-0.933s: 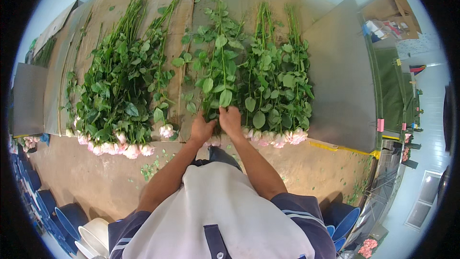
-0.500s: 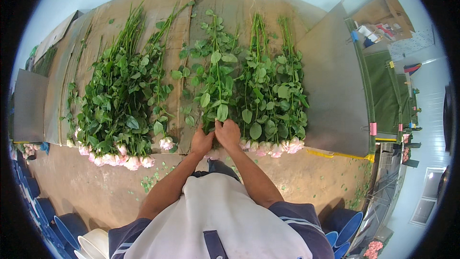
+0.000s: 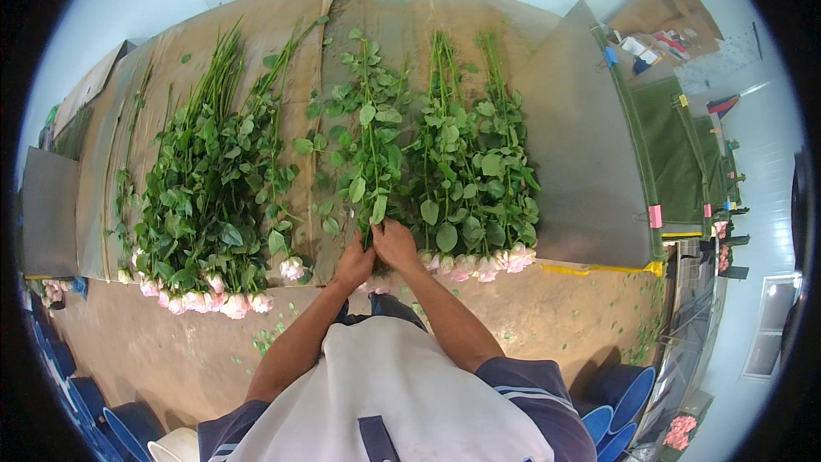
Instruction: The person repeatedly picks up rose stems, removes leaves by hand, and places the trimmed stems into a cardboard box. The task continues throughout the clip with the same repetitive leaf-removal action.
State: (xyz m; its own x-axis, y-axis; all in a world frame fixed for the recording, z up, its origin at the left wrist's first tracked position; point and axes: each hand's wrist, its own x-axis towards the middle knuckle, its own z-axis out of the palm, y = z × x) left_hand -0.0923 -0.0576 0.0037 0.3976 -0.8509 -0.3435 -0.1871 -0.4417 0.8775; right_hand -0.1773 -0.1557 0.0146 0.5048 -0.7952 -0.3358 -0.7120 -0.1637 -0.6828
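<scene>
My left hand [image 3: 356,262] and my right hand [image 3: 392,244] are close together at the near edge of the cardboard-covered table [image 3: 314,68], both closed on the middle bunch of leafy rose stems [image 3: 368,137]. Its pale pink heads [image 3: 376,285] are partly hidden beneath my hands and arms, over the edge. To the left lies a large pile of leafy rose stems [image 3: 205,180] with pink heads [image 3: 205,299]. To the right lie more leafy rose bunches [image 3: 479,171], their pink heads [image 3: 505,261] at the near edge.
A grey panel [image 3: 581,145] bounds the table's right, beside green fabric holders [image 3: 667,145] with clips and a cardboard box [image 3: 663,21]. Blue buckets [image 3: 620,398] and more buckets [image 3: 128,428] stand behind me on both sides. Fallen leaves [image 3: 274,334] lie on the floor.
Both hands keep their hold on the middle bunch and remain at the table's edge, shifting very little. The whole scene sits lower and slightly leftward in the picture as the view moves.
</scene>
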